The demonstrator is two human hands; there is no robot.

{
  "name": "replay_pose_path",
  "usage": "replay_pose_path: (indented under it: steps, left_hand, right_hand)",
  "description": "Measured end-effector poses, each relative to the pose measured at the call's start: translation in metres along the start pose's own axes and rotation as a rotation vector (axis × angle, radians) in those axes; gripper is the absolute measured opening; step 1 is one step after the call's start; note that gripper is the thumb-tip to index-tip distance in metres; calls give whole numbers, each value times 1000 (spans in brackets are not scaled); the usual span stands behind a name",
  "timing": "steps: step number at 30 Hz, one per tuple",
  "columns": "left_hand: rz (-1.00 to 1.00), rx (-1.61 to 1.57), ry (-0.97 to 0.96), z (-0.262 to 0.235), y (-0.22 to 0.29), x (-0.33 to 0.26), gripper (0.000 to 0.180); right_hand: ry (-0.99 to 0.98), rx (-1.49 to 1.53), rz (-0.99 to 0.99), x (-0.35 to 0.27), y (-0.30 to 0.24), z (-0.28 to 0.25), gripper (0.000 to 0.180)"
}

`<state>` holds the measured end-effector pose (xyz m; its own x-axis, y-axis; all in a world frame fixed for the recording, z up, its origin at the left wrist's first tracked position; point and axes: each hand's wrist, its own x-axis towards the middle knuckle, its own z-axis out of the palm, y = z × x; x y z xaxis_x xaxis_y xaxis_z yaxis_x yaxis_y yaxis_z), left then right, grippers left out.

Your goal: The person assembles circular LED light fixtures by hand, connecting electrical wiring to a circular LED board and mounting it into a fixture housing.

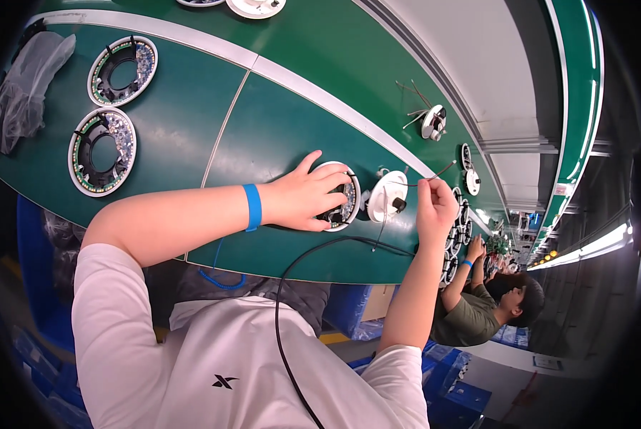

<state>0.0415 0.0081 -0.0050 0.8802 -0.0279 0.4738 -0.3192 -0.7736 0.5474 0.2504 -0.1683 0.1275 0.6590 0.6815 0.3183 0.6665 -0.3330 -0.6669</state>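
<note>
My left hand lies palm down with spread fingers over a round white-rimmed ring carrying a circuit board, and covers much of it. To its right a white disc with a black round part stands tilted on the bench, close to the ring. Thin wires come off this disc. Closed in a pinch, my right hand has a thin dark wire between thumb and fingers, its end sticking up past them. A blue wrist strap is around my left wrist.
Two similar circuit-board rings lie on the green bench at left, beside a clear plastic bag. Beyond the pale rail sits another wired disc. A black cable crosses my front. A co-worker works at right.
</note>
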Motion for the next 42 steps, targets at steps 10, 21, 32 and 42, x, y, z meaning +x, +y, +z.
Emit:
replay_pose_path:
  steps: [10,21,32,42]
  left_hand:
    - [-17,-9,-29,0,2,3,50]
    - [-14,5,-26,0,0,-1,52]
    - [-87,19,53,-2,2,-2,55]
    - [-36,-19,95,-5,-2,8,57]
  right_hand:
    - [8,3,-146,-21,-3,-36,10]
    - [207,169,468,-39,89,-14,31]
    - [-185,201,451,-41,84,33,75]
    - [-537,-53,109,-27,82,-17,82]
